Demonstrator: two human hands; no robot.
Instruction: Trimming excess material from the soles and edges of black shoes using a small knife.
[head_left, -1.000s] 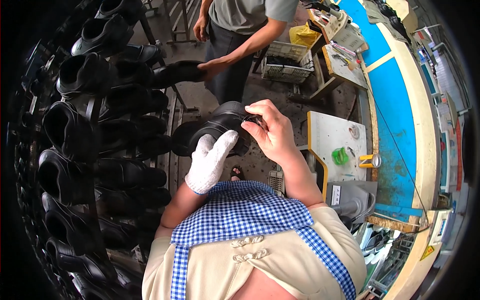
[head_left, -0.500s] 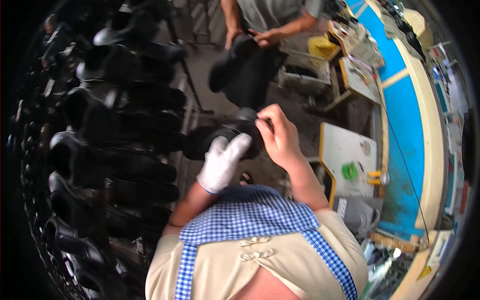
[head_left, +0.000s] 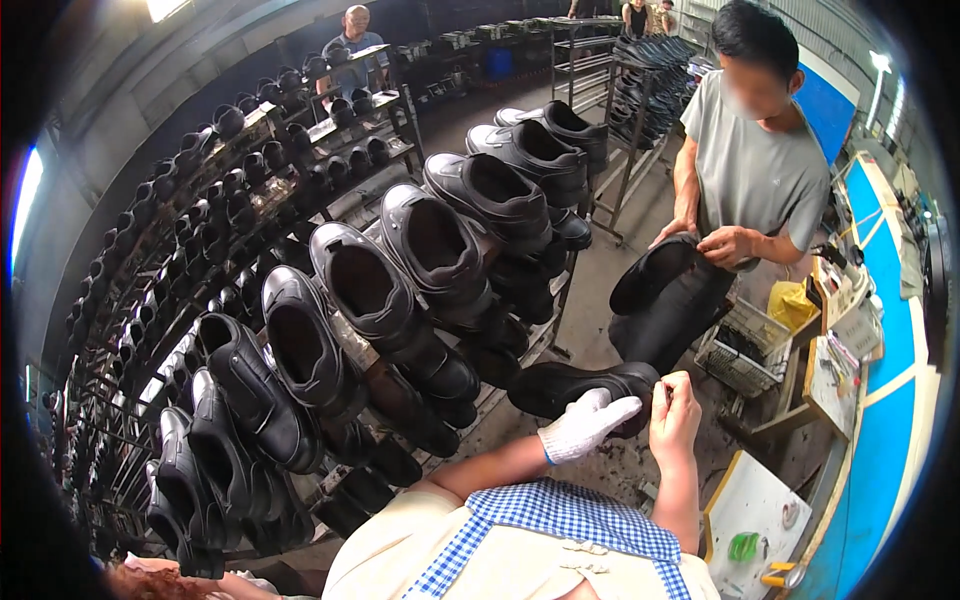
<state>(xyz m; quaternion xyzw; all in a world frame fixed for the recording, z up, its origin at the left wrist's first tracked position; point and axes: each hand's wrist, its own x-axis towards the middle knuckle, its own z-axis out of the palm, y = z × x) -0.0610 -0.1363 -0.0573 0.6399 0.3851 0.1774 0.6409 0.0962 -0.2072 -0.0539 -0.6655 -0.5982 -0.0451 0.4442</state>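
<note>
A black shoe [head_left: 568, 388] lies roughly crosswise in front of me, off the right end of the shoe rack. My left hand [head_left: 588, 428], in a white knit glove, is closed around it with the thumb along its side. My right hand [head_left: 674, 412] is bare and held up at the shoe's right end. Its fingers are pinched together; whatever is between them is too small to make out. Beyond, a co-worker in a grey shirt holds another black shoe [head_left: 652, 272] in both hands.
Racks of black shoes [head_left: 362, 280] fill the left side. To the right stand a white-topped small table [head_left: 752, 515] with a green roll and a yellow-handled tool, a wire crate [head_left: 745, 345], and a long blue-surfaced bench [head_left: 885, 440]. Another person stands behind the far racks.
My view has swung up and left, bringing the racks and co-worker into fuller sight. My left hand still grips the shoe; my right hand stays pinched at its end.
</note>
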